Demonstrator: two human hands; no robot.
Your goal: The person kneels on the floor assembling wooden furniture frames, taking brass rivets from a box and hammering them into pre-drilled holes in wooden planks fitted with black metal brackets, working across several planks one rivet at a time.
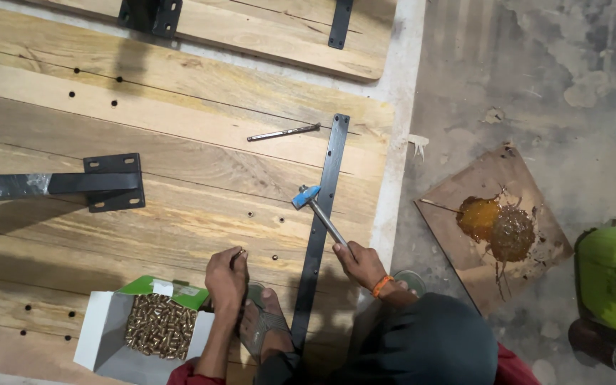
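A rough grey concrete floor (536, 64), stained and patchy, fills the right side of the view, and pale wooden planks (144, 128) lie flat on it to the left, their grain lit by warm, even light. On the floor just right of the planks rests a brown board (465, 242) smeared with a glossy amber puddle, and further right of that board, at the frame's edge, stands a bright green container (614, 274). Dark shadows cross the planks' left part.

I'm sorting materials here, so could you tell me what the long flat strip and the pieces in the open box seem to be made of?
The strip looks like black-painted metal: flat, thin, with punched holes. The pieces in the box look like brass-coloured metal, shiny and golden; the exact alloy can't be told.
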